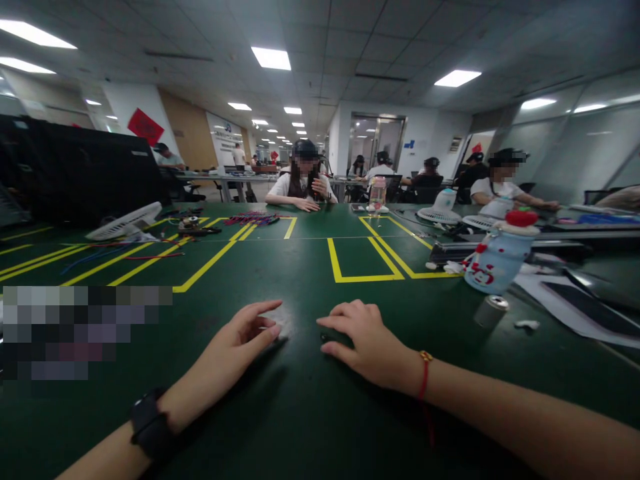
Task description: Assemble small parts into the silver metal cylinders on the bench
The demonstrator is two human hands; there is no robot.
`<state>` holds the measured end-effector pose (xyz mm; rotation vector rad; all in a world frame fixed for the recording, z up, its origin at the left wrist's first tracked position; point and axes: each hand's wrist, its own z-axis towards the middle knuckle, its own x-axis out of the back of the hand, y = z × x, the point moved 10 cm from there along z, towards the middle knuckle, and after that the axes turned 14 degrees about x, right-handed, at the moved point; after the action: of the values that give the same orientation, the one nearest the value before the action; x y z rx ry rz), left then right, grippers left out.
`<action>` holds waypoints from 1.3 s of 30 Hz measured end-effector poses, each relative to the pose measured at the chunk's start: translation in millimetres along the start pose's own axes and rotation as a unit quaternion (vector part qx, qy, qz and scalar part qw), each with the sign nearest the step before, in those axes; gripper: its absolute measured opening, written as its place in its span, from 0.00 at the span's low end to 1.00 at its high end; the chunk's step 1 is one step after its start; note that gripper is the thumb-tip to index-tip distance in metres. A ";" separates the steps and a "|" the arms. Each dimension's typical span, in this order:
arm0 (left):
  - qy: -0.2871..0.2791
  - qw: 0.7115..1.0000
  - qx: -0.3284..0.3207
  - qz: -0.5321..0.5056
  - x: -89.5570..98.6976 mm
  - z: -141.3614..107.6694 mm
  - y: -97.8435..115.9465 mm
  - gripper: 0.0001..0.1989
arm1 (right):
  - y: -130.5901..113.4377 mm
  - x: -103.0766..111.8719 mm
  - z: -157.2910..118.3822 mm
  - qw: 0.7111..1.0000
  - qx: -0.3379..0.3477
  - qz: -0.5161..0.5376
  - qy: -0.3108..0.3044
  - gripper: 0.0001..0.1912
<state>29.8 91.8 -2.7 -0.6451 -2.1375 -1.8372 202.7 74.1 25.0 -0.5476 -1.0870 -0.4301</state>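
Note:
Over the green table (300, 400), my left hand (245, 337) hangs with thumb and fingers apart and nothing between them. A black watch is on that wrist. To its right, my right hand (357, 343) is low at the tabletop, thumb and index finger parted. A small dark thing (324, 338) shows between them, too small to make out; it does not look gripped. A red string bracelet (425, 373) circles the right wrist. The two hands face each other with a gap between them.
On the right stand a blue bottle with a red top (500, 257), a can (491, 311) and papers (565, 307). Yellow tape (367, 279) marks the table. Wires (253, 219) and a white fan (127, 221) lie farther left. A person (303, 183) sits opposite.

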 end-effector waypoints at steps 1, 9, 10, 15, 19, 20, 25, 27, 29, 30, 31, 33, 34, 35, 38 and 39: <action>0.005 1.000 0.008 -0.019 1.7 1.3 -3.1 0.25 | -1.1 -1.5 5.6 1.000 0.002 0.007 -0.002 0.14; 0.008 0.996 0.025 -0.085 4.2 2.6 -3.0 0.26 | 82.8 140.0 -81.6 0.965 -0.137 -0.181 0.131 0.13; 0.003 0.996 0.027 -0.085 2.8 2.8 -2.0 0.26 | 101.9 155.2 -105.1 0.949 -0.186 -0.225 0.117 0.14; -0.008 0.996 0.035 -0.080 -0.6 3.6 -0.6 0.25 | 175.7 162.9 -189.5 0.922 -0.316 -0.223 0.002 0.17; -0.011 0.995 0.030 -0.094 0.5 2.8 -1.9 0.24 | 193.9 158.6 -205.4 0.914 -0.335 -0.231 -0.008 0.18; -0.010 0.995 0.031 -0.095 0.9 2.6 -2.5 0.24 | 196.6 159.3 -208.0 0.909 -0.343 -0.235 -0.007 0.19; 0.003 0.995 0.034 -0.094 3.1 1.8 -3.1 0.24 | 198.6 162.5 -219.7 0.899 -0.372 -0.231 -0.006 0.20; 0.004 0.995 0.032 -0.096 3.1 1.9 -2.4 0.25 | 195.8 163.4 -222.4 0.895 -0.384 -0.230 -0.002 0.22; 0.003 0.995 0.030 -0.095 2.7 1.9 -1.4 0.25 | 193.2 163.5 -222.5 0.892 -0.389 -0.232 0.003 0.23; 0.002 0.995 0.030 -0.093 2.4 1.8 -0.9 0.25 | 192.9 163.2 -222.7 0.891 -0.391 -0.232 0.006 0.23; 0.002 0.995 0.031 -0.090 2.2 1.7 -0.6 0.25 | 193.4 162.3 -223.4 0.891 -0.392 -0.229 0.010 0.23; 0.003 0.996 0.035 -0.082 2.2 1.4 -0.7 0.25 | 196.9 158.9 -227.7 0.895 -0.394 -0.208 0.021 0.23; 0.004 0.996 0.037 -0.079 2.4 1.2 -0.8 0.25 | 199.0 157.3 -231.5 0.897 -0.397 -0.190 0.033 0.24; 0.005 0.996 0.039 -0.075 2.5 1.0 -1.0 0.25 | 200.5 155.5 -235.3 0.900 -0.399 -0.168 0.048 0.26; 0.009 0.997 0.037 -0.071 2.9 0.6 -0.4 0.24 | 197.1 147.0 -239.1 0.907 -0.400 -0.111 0.071 0.34; 0.007 0.997 0.036 -0.071 2.4 0.5 0.0 0.24 | 192.0 144.7 -235.2 0.906 -0.401 -0.111 0.071 0.34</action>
<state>27.8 92.7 -1.6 -0.4743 -2.2803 -1.8183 538.9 73.0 33.8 -1.1005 -0.8002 -1.1236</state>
